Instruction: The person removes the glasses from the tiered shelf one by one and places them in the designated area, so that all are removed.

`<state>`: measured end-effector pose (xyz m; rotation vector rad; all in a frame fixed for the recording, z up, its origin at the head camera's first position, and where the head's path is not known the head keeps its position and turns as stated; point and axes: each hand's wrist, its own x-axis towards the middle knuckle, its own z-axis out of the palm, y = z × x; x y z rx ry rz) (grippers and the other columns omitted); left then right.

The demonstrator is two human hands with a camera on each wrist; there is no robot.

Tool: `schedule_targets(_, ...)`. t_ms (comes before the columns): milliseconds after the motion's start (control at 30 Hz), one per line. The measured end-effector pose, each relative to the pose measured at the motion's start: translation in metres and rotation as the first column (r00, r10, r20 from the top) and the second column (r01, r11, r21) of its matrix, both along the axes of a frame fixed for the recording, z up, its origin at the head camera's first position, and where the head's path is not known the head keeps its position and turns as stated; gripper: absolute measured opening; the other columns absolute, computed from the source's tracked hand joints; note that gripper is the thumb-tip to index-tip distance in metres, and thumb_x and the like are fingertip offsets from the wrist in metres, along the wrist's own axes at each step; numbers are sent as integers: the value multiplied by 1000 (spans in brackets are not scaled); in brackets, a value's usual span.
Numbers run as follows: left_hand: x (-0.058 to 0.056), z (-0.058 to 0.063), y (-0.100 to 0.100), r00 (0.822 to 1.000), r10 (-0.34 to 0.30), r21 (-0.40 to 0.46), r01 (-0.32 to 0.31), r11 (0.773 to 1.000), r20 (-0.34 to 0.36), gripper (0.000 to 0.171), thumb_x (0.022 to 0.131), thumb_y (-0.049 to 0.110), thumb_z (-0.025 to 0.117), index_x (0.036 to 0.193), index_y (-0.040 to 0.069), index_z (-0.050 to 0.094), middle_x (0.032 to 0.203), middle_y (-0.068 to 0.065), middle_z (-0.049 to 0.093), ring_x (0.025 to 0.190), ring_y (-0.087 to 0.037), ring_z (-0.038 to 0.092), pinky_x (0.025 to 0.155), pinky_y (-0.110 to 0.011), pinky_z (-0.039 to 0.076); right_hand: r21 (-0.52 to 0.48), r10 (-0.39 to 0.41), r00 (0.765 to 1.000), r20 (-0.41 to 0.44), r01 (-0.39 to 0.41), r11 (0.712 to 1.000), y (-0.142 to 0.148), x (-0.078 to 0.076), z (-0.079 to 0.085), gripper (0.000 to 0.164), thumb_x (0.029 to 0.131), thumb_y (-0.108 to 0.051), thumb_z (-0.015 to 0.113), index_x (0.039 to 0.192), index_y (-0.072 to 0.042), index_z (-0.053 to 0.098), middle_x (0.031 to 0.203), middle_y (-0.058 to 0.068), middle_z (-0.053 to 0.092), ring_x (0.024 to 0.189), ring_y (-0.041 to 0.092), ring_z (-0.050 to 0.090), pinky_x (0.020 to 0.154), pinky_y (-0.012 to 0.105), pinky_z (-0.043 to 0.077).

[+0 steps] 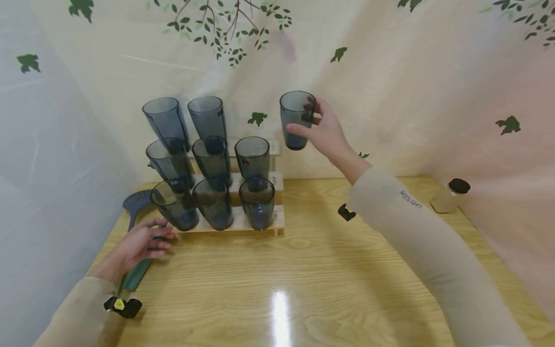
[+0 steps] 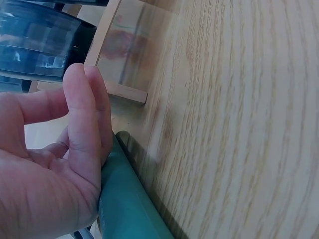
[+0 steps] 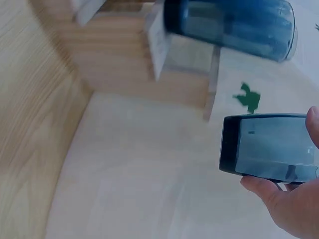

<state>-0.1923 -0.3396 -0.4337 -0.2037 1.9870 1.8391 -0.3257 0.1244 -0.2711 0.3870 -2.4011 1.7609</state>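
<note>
My right hand (image 1: 327, 132) grips a dark blue-grey drinking glass (image 1: 292, 126), upright in the air to the right of a stepped wooden rack (image 1: 278, 217). In the right wrist view thumb and fingers wrap the held glass (image 3: 274, 147). The rack's tiers bear more such glasses: two on the top tier, three on the middle, three on the front, one of them the front-left glass (image 1: 175, 206). My left hand (image 1: 140, 245), fingers loosely bent and holding nothing, is by the rack's front left corner, close to that glass and over a green-handled utensil (image 1: 138, 275).
A dark slotted turner head (image 1: 138, 200) lies left of the rack. At the table's (image 1: 303, 270) right rear stands a small jar (image 1: 446, 197) with a black lid. A pale cloth (image 1: 390, 96) with leaf prints hangs behind the table.
</note>
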Motion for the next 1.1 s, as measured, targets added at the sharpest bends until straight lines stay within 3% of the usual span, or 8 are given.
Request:
schedule_targets(267,4,1,-5,1000,8,7,-8,1000,-13,25,105,16,57,124,14,41,100,0,68,75,-13,68,64,-29,60,48,-87,996,20,86,995,77,22,-18,87,85,-32,85,156,-21,34,149,3,46,132,23,51,97,41,52)
schedule_targets(467,4,0,-2,1000,21,-26,-21,999,-18,28,105,18,56,127,12,40,100,0,66,76,-13,67,64,-29,60,126,-193,981,27,188,974,139,35,-43,87,87,-37,82,157,-24,32,152,4,44,133,23,49,104,43,47)
schedule_targets(567,2,-2,3,999,23,-43,-24,999,-22,32,105,20,57,130,11,39,102,0,65,78,-14,66,65,-29,59,163,-232,970,68,219,962,168,45,-58,88,89,-40,79,159,-25,27,155,4,39,137,24,44,102,39,46)
schedule_targets(633,0,-3,5,999,26,-49,-27,998,-26,33,105,20,57,131,11,39,102,0,65,78,-13,66,64,-29,59,180,-255,962,99,235,955,184,51,-69,89,91,-41,77,160,-25,24,158,5,35,140,25,41,98,30,47)
schedule_targets(733,-1,-3,6,999,37,-56,-39,998,-31,33,105,20,57,131,12,40,101,0,66,76,-13,66,61,-29,59,183,-286,949,131,260,948,201,54,-86,88,91,-42,76,160,-24,24,160,5,33,143,29,38,88,16,48)
schedule_targets(967,1,-2,3,998,51,-63,-53,997,-33,34,105,22,58,133,12,40,100,1,67,74,-12,67,60,-29,59,171,-321,933,165,294,940,221,56,-127,89,90,-44,76,160,-28,23,162,3,31,147,36,31,101,22,49)
schedule_targets(1100,0,-4,2,998,54,-65,-57,996,-37,36,105,22,58,134,11,40,101,1,66,74,-13,66,59,-29,59,153,-341,926,162,318,936,225,51,-143,88,91,-42,76,160,-26,24,162,6,30,146,37,32,87,10,48)
